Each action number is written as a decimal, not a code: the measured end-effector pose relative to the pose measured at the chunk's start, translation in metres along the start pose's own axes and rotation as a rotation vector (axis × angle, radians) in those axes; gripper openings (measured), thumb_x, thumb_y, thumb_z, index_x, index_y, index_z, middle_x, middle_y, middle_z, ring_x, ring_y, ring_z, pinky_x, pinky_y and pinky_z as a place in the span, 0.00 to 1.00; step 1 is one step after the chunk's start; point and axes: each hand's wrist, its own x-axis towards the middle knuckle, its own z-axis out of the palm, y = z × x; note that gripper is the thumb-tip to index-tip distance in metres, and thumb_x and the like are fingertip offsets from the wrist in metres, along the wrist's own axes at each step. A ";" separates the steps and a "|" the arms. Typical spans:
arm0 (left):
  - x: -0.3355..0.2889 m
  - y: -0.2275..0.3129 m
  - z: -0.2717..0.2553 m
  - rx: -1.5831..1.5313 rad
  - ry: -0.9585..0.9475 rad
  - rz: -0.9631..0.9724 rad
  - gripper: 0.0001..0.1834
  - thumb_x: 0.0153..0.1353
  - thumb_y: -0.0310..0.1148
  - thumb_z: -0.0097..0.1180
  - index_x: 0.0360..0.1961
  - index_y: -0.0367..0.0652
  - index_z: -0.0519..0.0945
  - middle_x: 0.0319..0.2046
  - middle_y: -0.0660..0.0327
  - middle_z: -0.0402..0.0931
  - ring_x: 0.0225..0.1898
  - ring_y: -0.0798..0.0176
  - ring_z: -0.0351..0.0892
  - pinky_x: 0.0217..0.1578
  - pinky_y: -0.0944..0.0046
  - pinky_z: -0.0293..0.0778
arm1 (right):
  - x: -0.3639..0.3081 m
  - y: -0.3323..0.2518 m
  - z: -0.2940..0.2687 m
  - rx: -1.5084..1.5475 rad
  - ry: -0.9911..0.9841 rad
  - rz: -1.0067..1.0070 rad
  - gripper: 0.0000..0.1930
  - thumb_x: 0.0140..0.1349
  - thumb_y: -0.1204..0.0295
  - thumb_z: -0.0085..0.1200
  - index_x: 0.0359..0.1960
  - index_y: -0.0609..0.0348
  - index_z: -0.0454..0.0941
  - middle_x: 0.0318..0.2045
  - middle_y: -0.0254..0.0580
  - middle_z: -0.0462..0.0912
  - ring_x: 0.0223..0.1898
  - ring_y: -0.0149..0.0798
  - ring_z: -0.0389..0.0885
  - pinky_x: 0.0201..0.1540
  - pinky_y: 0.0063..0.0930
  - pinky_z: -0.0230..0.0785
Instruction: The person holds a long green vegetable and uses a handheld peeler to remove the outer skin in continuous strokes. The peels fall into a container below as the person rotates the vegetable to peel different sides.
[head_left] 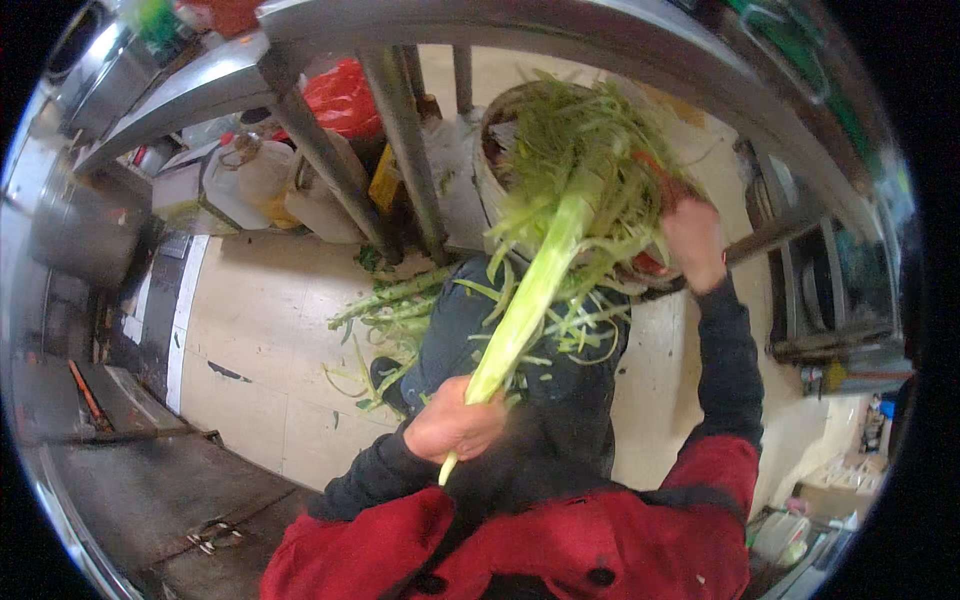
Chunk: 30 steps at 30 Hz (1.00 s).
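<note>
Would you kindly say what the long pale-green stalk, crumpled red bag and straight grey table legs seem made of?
Long pale-green stalk: plant flesh, judging by its smooth, glistening surface. Crumpled red bag: probably glossy plastic, given its creases and highlights. Straight grey table legs: likely metal, perhaps steel, judging by their dull sheen.

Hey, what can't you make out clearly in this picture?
Head view:
Orange object at bare right hand: shape lost to motion blur.
Contents of white round bucket: mostly covered by shredded green peelings.
Gripped section of long pale-green stalk: hidden by bare left hand.
</note>
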 end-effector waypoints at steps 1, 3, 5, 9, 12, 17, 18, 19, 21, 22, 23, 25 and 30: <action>0.002 0.001 -0.001 -0.012 -0.014 0.021 0.08 0.65 0.26 0.53 0.30 0.44 0.67 0.12 0.68 0.62 0.08 0.73 0.59 0.10 0.71 0.55 | -0.004 -0.006 -0.004 -0.019 -0.060 0.157 0.03 0.62 0.74 0.51 0.35 0.55 0.77 0.24 0.45 0.76 0.25 0.48 0.78 0.25 0.40 0.69; 0.009 0.000 0.001 -0.049 -0.016 -0.011 0.08 0.65 0.25 0.53 0.31 0.44 0.67 0.12 0.68 0.62 0.08 0.73 0.59 0.10 0.71 0.54 | -0.026 -0.045 -0.022 0.265 0.075 0.001 0.03 0.63 0.75 0.51 0.36 0.56 0.77 0.27 0.45 0.78 0.26 0.47 0.79 0.25 0.39 0.69; 0.019 0.000 0.004 -0.050 -0.050 -0.029 0.07 0.65 0.24 0.52 0.32 0.44 0.67 0.12 0.69 0.62 0.08 0.73 0.58 0.09 0.71 0.54 | -0.049 -0.093 -0.048 0.246 0.008 -0.214 0.06 0.57 0.75 0.53 0.37 0.54 0.76 0.25 0.38 0.75 0.25 0.43 0.77 0.24 0.36 0.71; 0.027 -0.002 0.000 -0.020 -0.038 -0.051 0.06 0.65 0.24 0.52 0.33 0.44 0.67 0.12 0.69 0.61 0.08 0.73 0.58 0.09 0.70 0.53 | -0.073 -0.148 -0.080 0.358 -0.040 -0.439 0.06 0.57 0.67 0.56 0.33 0.53 0.77 0.23 0.32 0.72 0.23 0.35 0.75 0.21 0.29 0.68; 0.018 -0.011 -0.008 -0.038 -0.004 -0.025 0.05 0.65 0.26 0.51 0.32 0.43 0.68 0.13 0.68 0.62 0.09 0.74 0.59 0.10 0.71 0.55 | -0.055 -0.125 -0.054 0.259 -0.026 -0.361 0.05 0.59 0.68 0.55 0.33 0.52 0.75 0.23 0.32 0.72 0.24 0.35 0.76 0.21 0.28 0.68; -0.008 -0.019 -0.017 0.083 0.019 -0.011 0.07 0.64 0.29 0.56 0.31 0.41 0.71 0.15 0.66 0.66 0.10 0.74 0.61 0.11 0.71 0.58 | 0.002 -0.019 0.016 -0.049 -0.059 -0.090 0.07 0.62 0.73 0.47 0.39 0.52 0.77 0.24 0.40 0.76 0.21 0.44 0.77 0.22 0.39 0.71; -0.011 -0.017 -0.018 0.128 0.021 0.007 0.07 0.63 0.30 0.56 0.31 0.41 0.71 0.15 0.65 0.67 0.10 0.74 0.62 0.11 0.71 0.58 | 0.012 -0.001 0.020 -0.072 -0.202 -0.047 0.08 0.62 0.73 0.47 0.39 0.51 0.77 0.23 0.40 0.76 0.21 0.44 0.77 0.23 0.40 0.70; -0.014 -0.017 -0.017 0.111 0.114 -0.059 0.07 0.63 0.29 0.56 0.30 0.42 0.71 0.15 0.66 0.68 0.10 0.73 0.63 0.11 0.71 0.58 | 0.018 0.010 0.020 0.009 -0.028 -0.033 0.07 0.61 0.74 0.47 0.38 0.51 0.77 0.23 0.40 0.75 0.21 0.45 0.76 0.23 0.39 0.70; -0.014 -0.014 -0.018 0.121 0.087 -0.012 0.06 0.63 0.28 0.56 0.31 0.42 0.71 0.15 0.67 0.67 0.10 0.73 0.63 0.11 0.71 0.59 | 0.020 0.010 0.005 0.098 0.196 -0.057 0.07 0.60 0.74 0.49 0.37 0.52 0.77 0.22 0.40 0.75 0.22 0.44 0.76 0.23 0.39 0.70; -0.014 -0.015 -0.016 0.078 0.124 -0.061 0.06 0.62 0.28 0.56 0.31 0.43 0.71 0.15 0.67 0.67 0.10 0.73 0.63 0.12 0.71 0.59 | 0.012 -0.006 -0.005 0.111 0.220 -0.074 0.07 0.59 0.75 0.50 0.38 0.51 0.78 0.22 0.39 0.75 0.22 0.44 0.76 0.24 0.38 0.70; -0.012 -0.016 -0.014 0.092 0.076 -0.054 0.07 0.62 0.28 0.57 0.31 0.43 0.71 0.15 0.67 0.67 0.11 0.73 0.64 0.12 0.71 0.59 | -0.001 -0.030 -0.021 0.133 0.241 -0.097 0.08 0.58 0.75 0.51 0.38 0.51 0.78 0.23 0.39 0.76 0.23 0.43 0.76 0.24 0.38 0.70; -0.006 -0.014 -0.013 0.163 0.054 -0.075 0.07 0.62 0.27 0.57 0.31 0.42 0.70 0.15 0.67 0.67 0.11 0.73 0.64 0.12 0.70 0.59 | -0.024 -0.081 -0.051 0.161 0.135 -0.232 0.08 0.56 0.75 0.53 0.37 0.52 0.78 0.23 0.38 0.76 0.25 0.41 0.78 0.25 0.37 0.72; -0.005 -0.015 -0.011 0.232 0.143 -0.070 0.06 0.63 0.28 0.56 0.33 0.42 0.70 0.16 0.67 0.67 0.11 0.74 0.65 0.12 0.70 0.60 | -0.038 -0.120 -0.059 0.216 0.014 -0.348 0.05 0.59 0.69 0.52 0.36 0.50 0.76 0.25 0.34 0.75 0.25 0.35 0.77 0.24 0.30 0.72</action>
